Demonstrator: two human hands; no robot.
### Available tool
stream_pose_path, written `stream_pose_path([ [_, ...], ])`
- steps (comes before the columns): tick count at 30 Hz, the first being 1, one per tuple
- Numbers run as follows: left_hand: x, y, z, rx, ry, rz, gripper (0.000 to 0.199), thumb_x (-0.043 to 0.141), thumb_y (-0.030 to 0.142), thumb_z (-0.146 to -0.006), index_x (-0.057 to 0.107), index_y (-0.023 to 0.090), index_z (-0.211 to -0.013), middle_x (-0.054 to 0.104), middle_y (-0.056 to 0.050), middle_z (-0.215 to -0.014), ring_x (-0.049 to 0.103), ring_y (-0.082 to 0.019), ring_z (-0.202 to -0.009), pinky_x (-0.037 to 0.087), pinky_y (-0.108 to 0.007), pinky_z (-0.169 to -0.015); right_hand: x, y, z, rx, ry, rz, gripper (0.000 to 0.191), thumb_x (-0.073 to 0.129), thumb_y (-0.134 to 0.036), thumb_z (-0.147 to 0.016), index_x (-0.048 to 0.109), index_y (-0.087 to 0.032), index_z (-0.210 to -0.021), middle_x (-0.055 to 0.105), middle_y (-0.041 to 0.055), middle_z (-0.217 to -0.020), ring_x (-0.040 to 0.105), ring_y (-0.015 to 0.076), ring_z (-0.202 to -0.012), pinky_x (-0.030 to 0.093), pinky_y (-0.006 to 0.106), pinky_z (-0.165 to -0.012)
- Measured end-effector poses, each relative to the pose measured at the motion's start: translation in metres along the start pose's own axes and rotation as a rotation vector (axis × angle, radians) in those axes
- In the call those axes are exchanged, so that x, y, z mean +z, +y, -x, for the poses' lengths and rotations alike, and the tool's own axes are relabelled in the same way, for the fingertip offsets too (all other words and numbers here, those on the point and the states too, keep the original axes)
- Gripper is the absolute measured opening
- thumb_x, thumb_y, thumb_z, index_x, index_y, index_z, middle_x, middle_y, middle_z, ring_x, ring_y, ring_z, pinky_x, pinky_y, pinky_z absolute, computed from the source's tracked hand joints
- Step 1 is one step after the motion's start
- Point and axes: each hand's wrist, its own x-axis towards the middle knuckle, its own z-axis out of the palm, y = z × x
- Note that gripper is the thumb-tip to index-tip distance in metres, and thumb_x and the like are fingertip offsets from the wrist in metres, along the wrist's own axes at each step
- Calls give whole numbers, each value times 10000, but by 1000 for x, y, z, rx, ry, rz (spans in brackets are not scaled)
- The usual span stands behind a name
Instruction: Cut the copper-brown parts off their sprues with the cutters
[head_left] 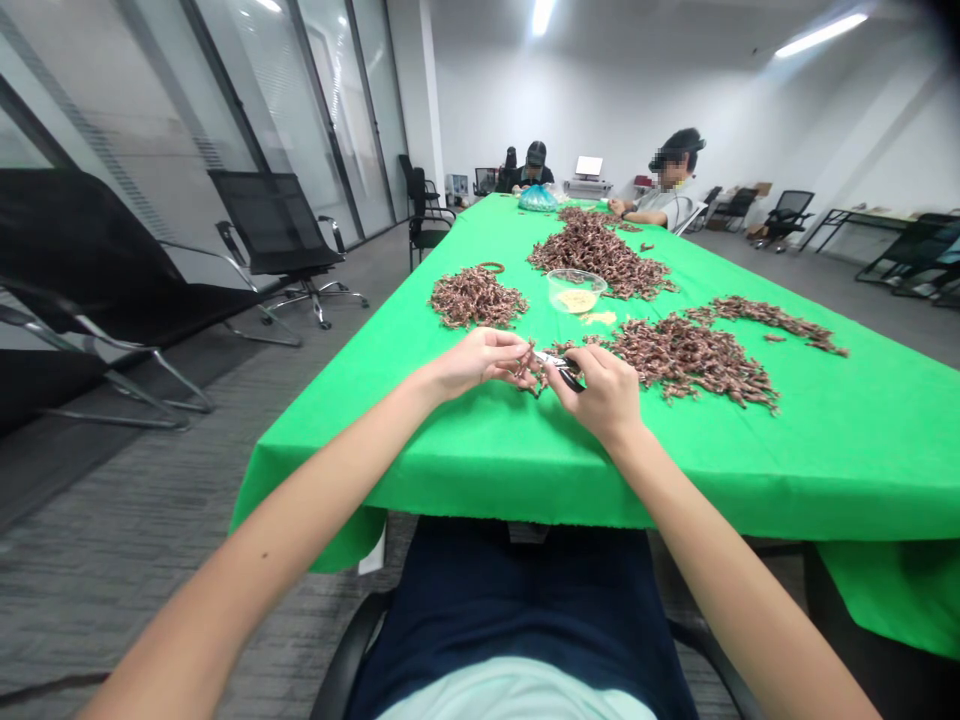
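A brown twisted piece [532, 372] sits between the fingertips of the left hand [480, 365], just above the green cloth [825, 430]. The left fingers are drawn narrow and pinch this piece. The right hand [601, 393] is curled closed around the black handle of a pair of small snips [561, 368], whose metal tip points toward the pinched piece.

Three large heaps of similar brown pieces lie on the cloth. The nearest heap [690, 362] is just beyond the right hand, the left heap [476, 298] lies ahead of the left hand, and the far heap [596, 252] lies up the table.

Between them, a clear bowl [576, 280] holds a shallow layer of yellow bits [576, 300]. A few more yellow bits [598, 318] lie on the cloth beside it.

Current state: the heaps far exceed the contents of the bowl.

At the far end, a seated person [664, 190] reaches toward the far heap. A second person [535, 170] sits behind a blue bag [538, 198].
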Motion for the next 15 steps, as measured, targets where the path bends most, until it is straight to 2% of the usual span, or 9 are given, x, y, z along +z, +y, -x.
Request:
stream_pose_path([
  [15, 1, 2, 1, -2, -29, -13, 260, 731, 338, -871, 719, 95, -962, 747, -138, -1000, 751, -193, -802, 593, -285, -726, -1, -2, -1, -1, 9, -3, 307, 568, -435, -942, 679, -163, -852, 697, 85, -786, 627, 189, -693, 429, 284, -643],
])
